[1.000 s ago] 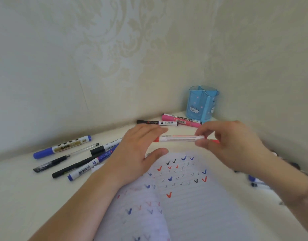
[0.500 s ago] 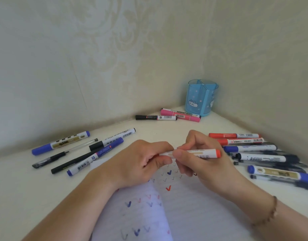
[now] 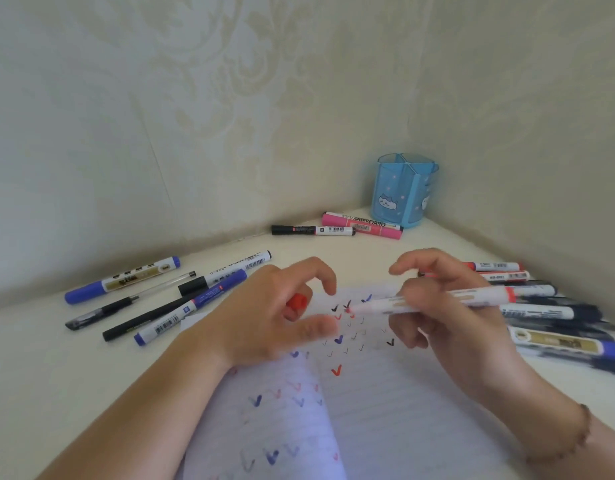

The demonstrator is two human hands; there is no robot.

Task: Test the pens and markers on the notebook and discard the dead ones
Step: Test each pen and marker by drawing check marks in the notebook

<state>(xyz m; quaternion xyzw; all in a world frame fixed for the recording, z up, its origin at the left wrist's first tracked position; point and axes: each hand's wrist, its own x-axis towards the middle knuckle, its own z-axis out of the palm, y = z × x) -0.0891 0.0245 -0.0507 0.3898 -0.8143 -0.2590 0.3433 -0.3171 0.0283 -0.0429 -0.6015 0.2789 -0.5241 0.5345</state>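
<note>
Gripping a white marker (image 3: pixel 437 299) with a red band near its back end, the right hand (image 3: pixel 448 317) has its fingers curled round the barrel and points the red tip down and to the left at the notebook (image 3: pixel 385 410); the tip sits at, or just above, a small red mark among the ticks, though motion blur keeps me from telling whether it touches the paper; the left hand (image 3: pixel 275 317) rests over the left part of the page with its fingers bent, and a red cap (image 3: pixel 296 301) is tucked between them, held against the palm side. The notebook lies open on the cream desk (image 3: pixel 39 368), its lined pages covered with black, blue and red ticks. To the left of the notebook lie 5 pens and markers (image 3: pixel 167 296), side by side and slanted, among them a blue-capped one farthest back; on the right edge another group of markers (image 3: pixel 541 306) lies stacked in a row, red ones at the back, dark and blue ones nearer, all blurred. In the corner stands a blue pen holder (image 3: pixel 403 192) with a cat picture; just in front of it lie a pink whiteboard marker (image 3: pixel 363 225) and a black-capped marker (image 3: pixel 313 230), touching end to side.
</note>
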